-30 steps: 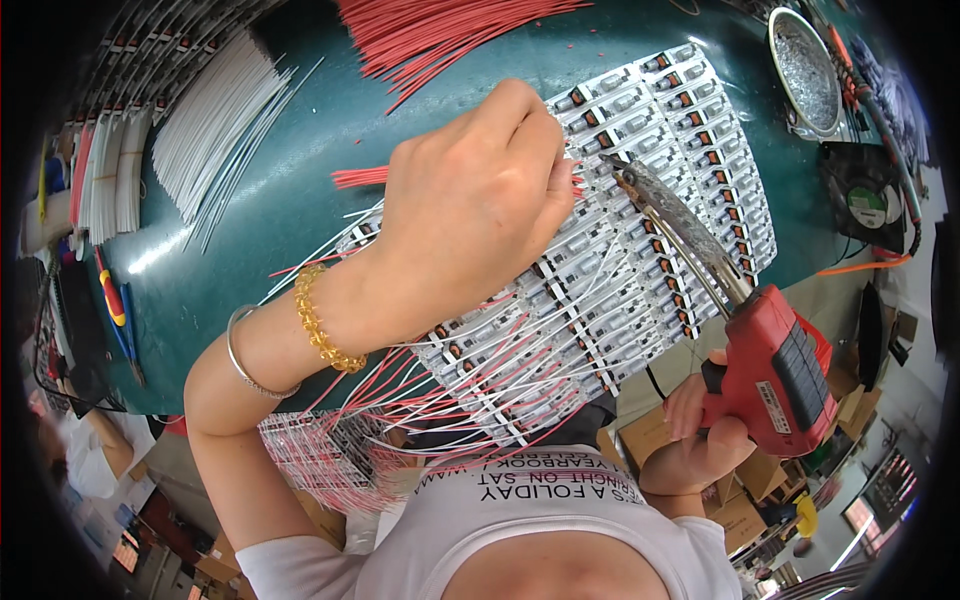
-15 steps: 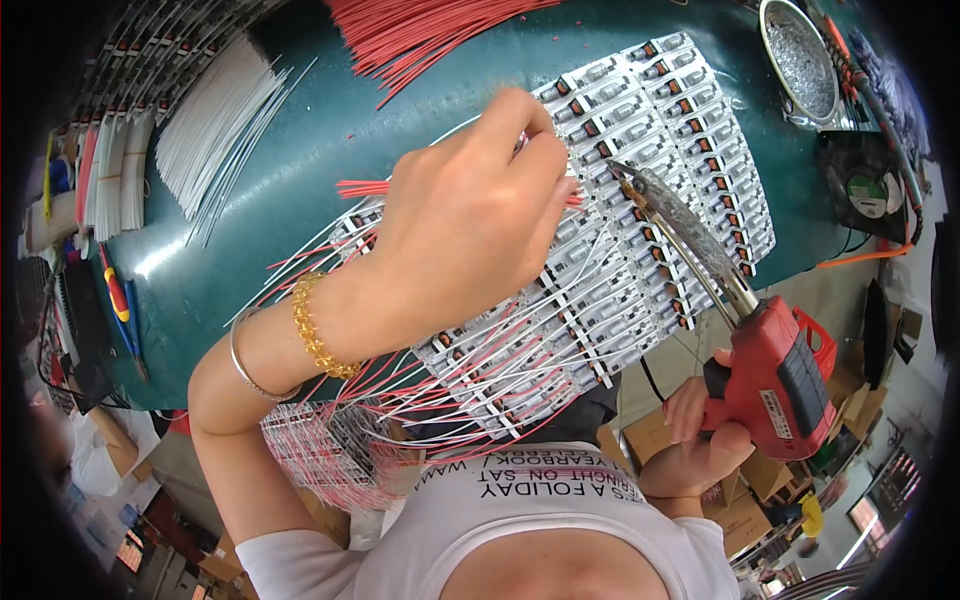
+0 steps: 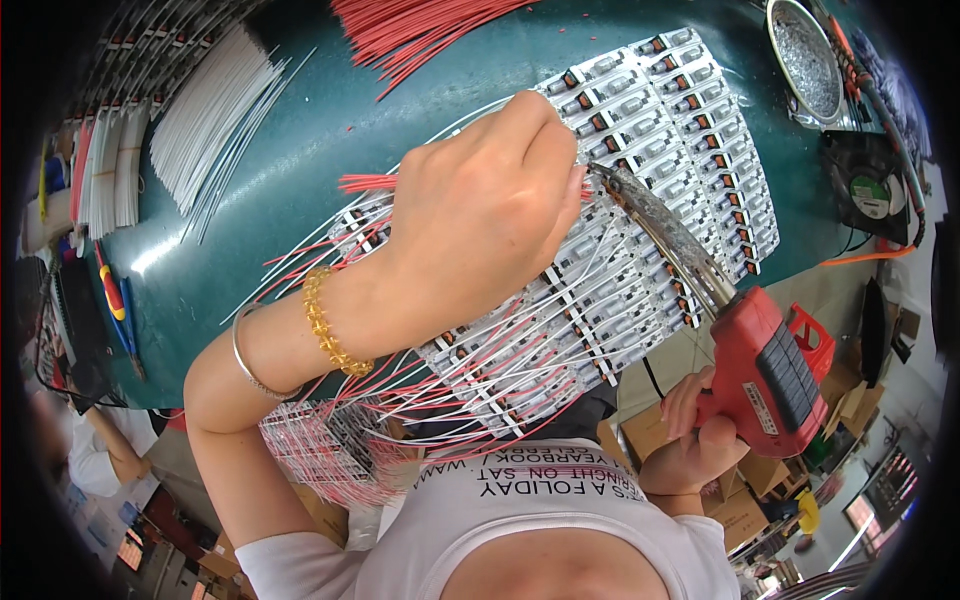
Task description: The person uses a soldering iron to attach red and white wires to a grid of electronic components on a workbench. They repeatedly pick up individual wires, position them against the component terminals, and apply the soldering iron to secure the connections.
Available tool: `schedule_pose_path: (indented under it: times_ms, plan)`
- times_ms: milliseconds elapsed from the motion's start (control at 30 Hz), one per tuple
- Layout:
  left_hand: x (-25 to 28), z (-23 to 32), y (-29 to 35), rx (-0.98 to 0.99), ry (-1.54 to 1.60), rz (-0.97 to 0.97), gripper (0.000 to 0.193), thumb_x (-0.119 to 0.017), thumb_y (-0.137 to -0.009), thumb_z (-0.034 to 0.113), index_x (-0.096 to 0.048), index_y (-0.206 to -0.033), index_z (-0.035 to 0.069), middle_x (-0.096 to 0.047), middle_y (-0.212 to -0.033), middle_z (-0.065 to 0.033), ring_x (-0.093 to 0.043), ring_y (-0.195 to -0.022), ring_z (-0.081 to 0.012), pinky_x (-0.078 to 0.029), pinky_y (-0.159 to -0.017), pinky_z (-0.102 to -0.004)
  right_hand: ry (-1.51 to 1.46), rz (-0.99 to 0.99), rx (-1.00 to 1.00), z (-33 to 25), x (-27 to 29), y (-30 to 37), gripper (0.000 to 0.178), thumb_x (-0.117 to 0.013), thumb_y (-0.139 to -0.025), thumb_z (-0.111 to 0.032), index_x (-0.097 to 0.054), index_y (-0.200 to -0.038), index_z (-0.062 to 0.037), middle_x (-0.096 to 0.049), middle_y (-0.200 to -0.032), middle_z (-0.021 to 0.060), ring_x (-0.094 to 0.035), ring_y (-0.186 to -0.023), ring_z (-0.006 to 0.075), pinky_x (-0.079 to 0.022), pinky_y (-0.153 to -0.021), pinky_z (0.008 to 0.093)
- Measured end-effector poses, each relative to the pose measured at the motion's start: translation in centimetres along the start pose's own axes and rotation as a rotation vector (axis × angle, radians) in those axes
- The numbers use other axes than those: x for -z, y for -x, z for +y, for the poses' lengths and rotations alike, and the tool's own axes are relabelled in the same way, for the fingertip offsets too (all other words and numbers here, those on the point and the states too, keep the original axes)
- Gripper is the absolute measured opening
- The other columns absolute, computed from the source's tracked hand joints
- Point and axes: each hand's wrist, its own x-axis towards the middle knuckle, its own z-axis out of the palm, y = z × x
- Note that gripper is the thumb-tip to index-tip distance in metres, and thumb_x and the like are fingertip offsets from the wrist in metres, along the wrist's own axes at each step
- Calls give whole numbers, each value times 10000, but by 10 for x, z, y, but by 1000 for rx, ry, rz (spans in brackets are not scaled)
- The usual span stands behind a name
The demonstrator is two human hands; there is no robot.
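My left hand [image 3: 480, 205] is closed over the panel of small circuit boards [image 3: 640, 110], pinching a small bundle of red wires [image 3: 366, 183] whose short ends poke out by its fingertips. In my right hand [image 3: 700, 430] is a red soldering gun [image 3: 768, 370], gripped by its handle. Its dark tip reaches up and left, close beside my left fingertips over the boards; whether it touches a wire there is hidden. Red and white wires [image 3: 480, 375] trail from the near and left boards, and several hang over the table's near edge.
Loose red wires [image 3: 430, 30] and white wires [image 3: 215, 125] lie on the green table [image 3: 300, 130]. Pliers with red-yellow and blue handles [image 3: 118, 305] lie at left. A round metal tin [image 3: 803, 60] and a black fan [image 3: 868, 190] stand at right. Cardboard boxes [image 3: 740, 515] are below.
The soldering gun has moved slightly left, bringing its tip up to my left fingertips. My left hand has shifted a little to the right, still pinching the red wires.
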Motion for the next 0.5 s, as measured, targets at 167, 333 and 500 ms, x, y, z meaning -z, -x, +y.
schedule_pose_path:
  times_ms: [167,333,500]
  plan:
    - [0,-1,0,-6,-8,15,140,-695,-725,22,-556,-735,30,-570,-796,-56,-584,-568,-201,-440,-480,-296,16,-13,34,-2,4,1,787,-661,-777,-559,-468,-1129,117,-466,-486,15,-422,-359,104,-346,-372,227]
    - [0,-1,1,-8,-12,7,128,-690,-733,30,-562,-736,28,-569,-785,-53,-597,-579,-195,-446,-482,-296,-10,29,12,0,3,4,839,-643,-778,-582,-435,-1180,124,-456,-482,5,-411,-364,95,-344,-382,225]
    - [0,0,0,-13,-35,9,116,-690,-738,35,-574,-742,28,-572,-800,-55,-599,-584,-194,-444,-482,-300,-34,-29,23,1,7,2,860,-622,-788,-594,-405,-1204,128,-443,-475,1,-400,-364,92,-354,-395,226]
